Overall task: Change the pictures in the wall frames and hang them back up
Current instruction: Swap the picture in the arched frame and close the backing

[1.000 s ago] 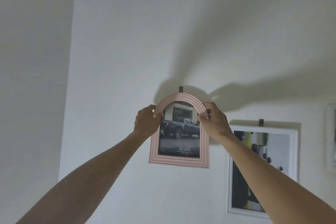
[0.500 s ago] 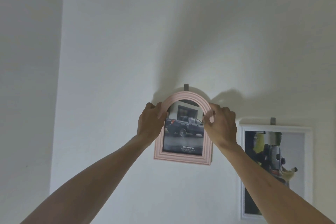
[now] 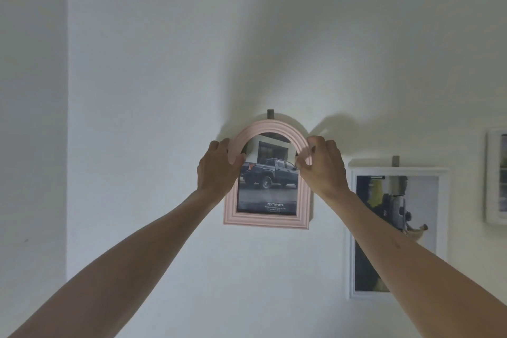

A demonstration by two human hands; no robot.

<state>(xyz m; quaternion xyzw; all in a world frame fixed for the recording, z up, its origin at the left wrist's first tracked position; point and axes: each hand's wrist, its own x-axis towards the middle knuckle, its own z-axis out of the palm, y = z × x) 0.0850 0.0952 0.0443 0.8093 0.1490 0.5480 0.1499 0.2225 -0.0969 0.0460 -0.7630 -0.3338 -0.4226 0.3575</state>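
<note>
A pink arched picture frame (image 3: 266, 221) with a photo of a dark pickup truck is held flat against the white wall. Its arched top sits just under a small grey wall hook (image 3: 270, 114). My left hand (image 3: 218, 170) grips the frame's upper left curve. My right hand (image 3: 323, 166) pinches the upper right curve. Whether the frame hangs on the hook is hidden behind it.
A white rectangular frame (image 3: 399, 171) hangs from its own hook (image 3: 395, 160) to the right, partly covered by my right forearm. Another white frame (image 3: 495, 175) is cut off at the right edge. A wall corner runs down the left side.
The pink frame has moved up the wall, so its arch now reaches the hook. My view has shifted, bringing the frames at the right further into sight.
</note>
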